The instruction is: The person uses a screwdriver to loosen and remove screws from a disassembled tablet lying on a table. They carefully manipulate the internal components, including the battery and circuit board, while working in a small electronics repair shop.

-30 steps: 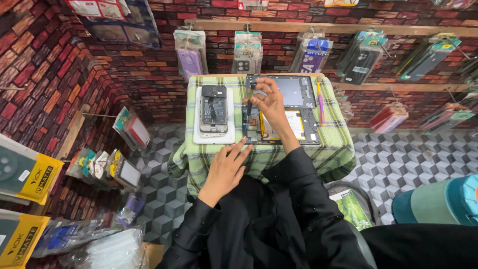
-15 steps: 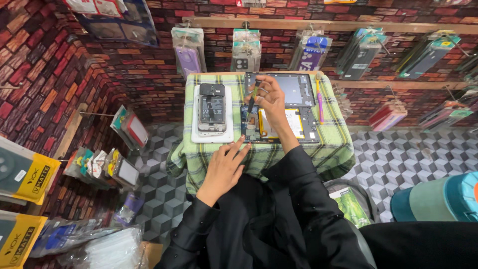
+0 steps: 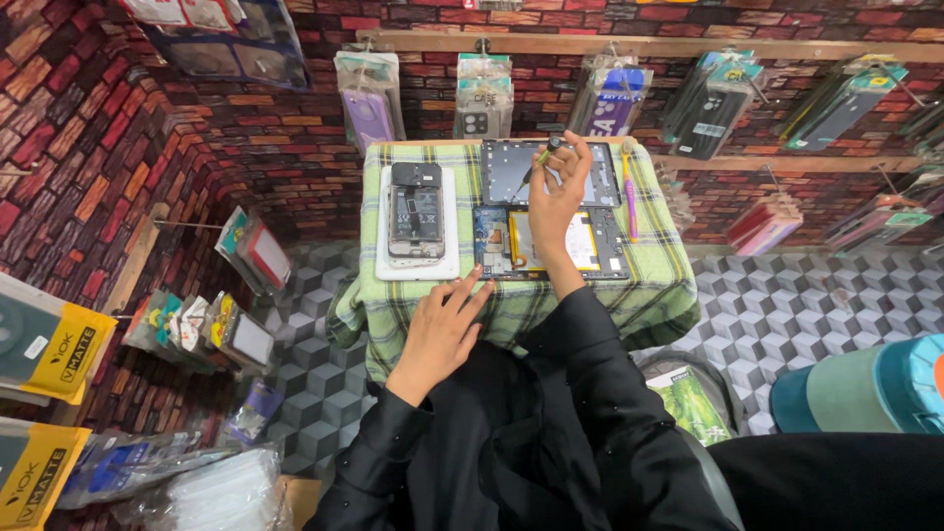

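A small table under a green plaid cloth (image 3: 649,295) carries an opened tablet (image 3: 595,246) with its yellow-edged battery showing, and behind it the tablet's dark screen panel (image 3: 506,172). My right hand (image 3: 559,197) is raised over the tablet and pinches a small screwdriver (image 3: 539,159) with a green grip, tip pointing down-left over the screen panel. My left hand (image 3: 442,329) lies flat with fingers spread on the cloth at the tablet's near left corner. An opened phone (image 3: 416,216) rests on a white pad (image 3: 383,265) to the left.
A pink and yellow tool (image 3: 629,197) lies along the table's right side. Packaged phone cases (image 3: 368,93) hang on the brick-pattern wall behind. More packaged goods (image 3: 211,329) stand at the left, on a cube-pattern floor. A teal object (image 3: 865,393) sits at the right.
My right hand has lifted and moved farther back, from the tablet's left part toward the screen panel, with the screwdriver now plainly in its fingers. The left hand stays put.
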